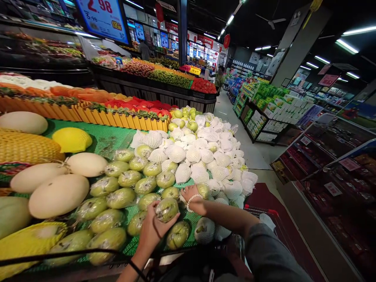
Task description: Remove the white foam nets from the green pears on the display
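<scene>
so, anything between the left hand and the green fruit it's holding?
Only the clear wrap around the green fruit; nothing else visible. The left hand cups its near side.

Glossy clear plastic film (161, 206) wraps the green fruit (167, 210), the foam nets (176, 153) look matt, the melons (58, 196) smooth.

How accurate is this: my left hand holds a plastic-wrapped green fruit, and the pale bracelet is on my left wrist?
Not quite: the pale bracelet is on your right wrist, as the head view shows. Your left hand does hold a plastic-wrapped green fruit.
</scene>
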Demonstrator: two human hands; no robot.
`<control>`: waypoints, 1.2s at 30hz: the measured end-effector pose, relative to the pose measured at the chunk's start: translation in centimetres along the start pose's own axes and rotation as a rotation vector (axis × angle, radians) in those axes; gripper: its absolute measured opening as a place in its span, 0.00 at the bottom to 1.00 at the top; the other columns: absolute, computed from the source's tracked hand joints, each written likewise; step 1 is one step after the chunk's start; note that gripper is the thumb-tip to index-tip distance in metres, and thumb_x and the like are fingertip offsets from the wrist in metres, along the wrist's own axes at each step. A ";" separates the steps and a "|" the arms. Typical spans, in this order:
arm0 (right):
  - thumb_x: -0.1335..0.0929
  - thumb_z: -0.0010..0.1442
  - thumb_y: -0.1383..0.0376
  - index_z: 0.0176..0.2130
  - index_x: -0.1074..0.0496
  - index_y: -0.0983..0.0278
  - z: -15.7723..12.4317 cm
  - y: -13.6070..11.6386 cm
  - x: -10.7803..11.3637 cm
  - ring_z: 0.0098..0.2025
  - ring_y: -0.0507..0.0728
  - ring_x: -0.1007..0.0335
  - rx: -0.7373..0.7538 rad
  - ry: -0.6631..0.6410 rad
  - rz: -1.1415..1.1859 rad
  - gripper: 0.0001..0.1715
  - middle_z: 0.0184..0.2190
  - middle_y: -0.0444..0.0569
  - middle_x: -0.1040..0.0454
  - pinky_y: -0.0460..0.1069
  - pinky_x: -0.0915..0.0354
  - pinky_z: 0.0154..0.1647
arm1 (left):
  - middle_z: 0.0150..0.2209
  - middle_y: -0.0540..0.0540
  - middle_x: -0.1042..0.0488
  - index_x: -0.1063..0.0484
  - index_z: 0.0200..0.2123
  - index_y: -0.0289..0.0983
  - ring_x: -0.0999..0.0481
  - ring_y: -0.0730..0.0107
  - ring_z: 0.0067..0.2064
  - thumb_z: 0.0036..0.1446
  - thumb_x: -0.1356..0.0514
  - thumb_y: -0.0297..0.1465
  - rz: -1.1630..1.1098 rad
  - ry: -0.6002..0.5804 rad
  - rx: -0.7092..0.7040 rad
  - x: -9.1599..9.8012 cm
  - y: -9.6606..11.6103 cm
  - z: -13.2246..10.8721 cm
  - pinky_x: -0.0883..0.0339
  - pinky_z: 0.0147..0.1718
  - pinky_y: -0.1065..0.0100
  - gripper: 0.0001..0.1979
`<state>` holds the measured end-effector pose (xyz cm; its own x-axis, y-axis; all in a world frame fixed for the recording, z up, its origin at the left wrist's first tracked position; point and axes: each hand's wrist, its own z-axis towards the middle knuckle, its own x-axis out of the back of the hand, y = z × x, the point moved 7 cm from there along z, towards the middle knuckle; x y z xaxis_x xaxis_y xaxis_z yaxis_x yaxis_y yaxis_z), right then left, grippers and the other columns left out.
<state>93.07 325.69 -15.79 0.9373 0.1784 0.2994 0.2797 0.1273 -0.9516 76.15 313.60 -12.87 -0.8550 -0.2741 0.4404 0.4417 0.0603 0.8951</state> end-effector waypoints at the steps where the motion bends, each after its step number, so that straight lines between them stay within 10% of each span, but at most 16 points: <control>1: 0.21 0.52 0.38 0.25 0.37 0.58 -0.2 -0.2 1.0 0.59 0.66 0.28 0.012 0.009 -0.019 0.35 0.29 0.46 0.27 0.65 0.44 0.71 | 0.51 0.36 0.24 0.37 0.55 0.41 0.21 0.36 0.52 0.43 0.27 0.60 0.056 -0.030 -0.038 -0.4 -0.1 0.3 0.25 0.55 0.41 0.45; 5: 0.13 0.39 0.50 0.40 0.23 0.60 -2.5 -1.6 5.1 0.55 0.68 0.26 0.128 -0.052 -0.378 0.34 0.45 0.53 0.19 0.66 0.41 0.70 | 0.53 0.33 0.21 0.33 0.56 0.38 0.22 0.33 0.56 0.47 0.30 0.62 0.200 -0.090 -0.166 -1.8 -0.6 1.5 0.27 0.57 0.42 0.43; 9: 0.13 0.29 0.68 0.57 0.20 0.58 -4.8 -2.6 8.7 0.56 0.73 0.26 0.188 -0.084 -0.655 0.54 0.58 0.59 0.21 0.70 0.39 0.67 | 0.53 0.34 0.20 0.33 0.58 0.38 0.21 0.38 0.55 0.51 0.29 0.56 0.268 -0.151 -0.285 -3.9 -0.5 3.5 0.28 0.58 0.45 0.41; 15: 0.14 0.32 0.61 0.65 0.26 0.67 -5.5 -3.4 11.0 0.58 0.77 0.24 0.210 -0.097 -0.829 0.62 0.59 0.65 0.21 0.70 0.40 0.67 | 0.61 0.32 0.24 0.34 0.64 0.36 0.24 0.44 0.62 0.53 0.29 0.34 0.505 -0.553 -0.502 -10.9 1.8 5.4 0.32 0.61 0.53 0.36; 19: 0.15 0.34 0.55 0.63 0.26 0.68 -6.1 -3.8 11.3 0.59 0.76 0.23 0.282 -0.176 -0.824 0.60 0.57 0.66 0.19 0.65 0.40 0.70 | 0.61 0.32 0.24 0.29 0.58 0.37 0.24 0.43 0.61 0.44 0.34 0.19 0.604 -0.602 -0.491 -13.5 2.3 6.9 0.34 0.59 0.53 0.35; 26: 0.19 0.39 0.44 0.62 0.29 0.67 -6.7 -3.8 11.3 0.54 0.71 0.19 0.322 -0.251 -0.823 0.59 0.48 0.58 0.17 0.66 0.43 0.74 | 0.63 0.29 0.25 0.25 0.57 0.33 0.27 0.41 0.64 0.52 0.34 0.23 0.575 -0.553 -0.421 -10.1 2.9 8.2 0.35 0.64 0.50 0.27; 30: 0.19 0.38 0.41 0.63 0.30 0.66 -6.3 -3.9 11.4 0.53 0.70 0.18 0.292 -0.226 -0.777 0.61 0.50 0.58 0.16 0.65 0.41 0.72 | 0.52 0.38 0.20 0.22 0.52 0.37 0.20 0.55 0.53 0.74 0.46 0.36 0.184 -0.423 -0.449 -7.9 6.4 4.2 0.27 0.57 0.57 0.15; 36: 0.20 0.41 0.44 0.63 0.27 0.66 -6.5 -4.4 11.0 0.54 0.72 0.19 0.272 -0.239 -0.794 0.57 0.50 0.61 0.16 0.66 0.41 0.71 | 0.47 0.34 0.17 0.18 0.47 0.37 0.17 0.44 0.52 0.66 0.35 0.48 0.015 -0.301 -0.504 -8.8 8.1 -0.7 0.24 0.56 0.49 0.20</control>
<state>103.46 320.75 -8.77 0.4088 0.1345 0.9027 0.7440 0.5238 -0.4150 87.46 315.80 -9.57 -0.8547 0.0123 0.5190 0.4661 -0.4222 0.7775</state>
